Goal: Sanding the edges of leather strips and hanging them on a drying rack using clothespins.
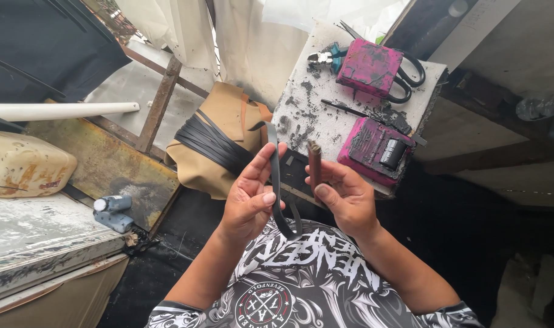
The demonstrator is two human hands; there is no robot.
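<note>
Black strap (276, 182) runs looped through the left hand (251, 197), pinched between thumb and fingers; the right hand (345, 195) grips a short brown stick (314, 165) upright just beside it, before the stained table (325, 124).

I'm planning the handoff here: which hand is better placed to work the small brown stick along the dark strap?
Right, probably. The right hand already pinches the brown stick upright beside the dark strap, while the left hand is occupied gripping that strap.
</note>
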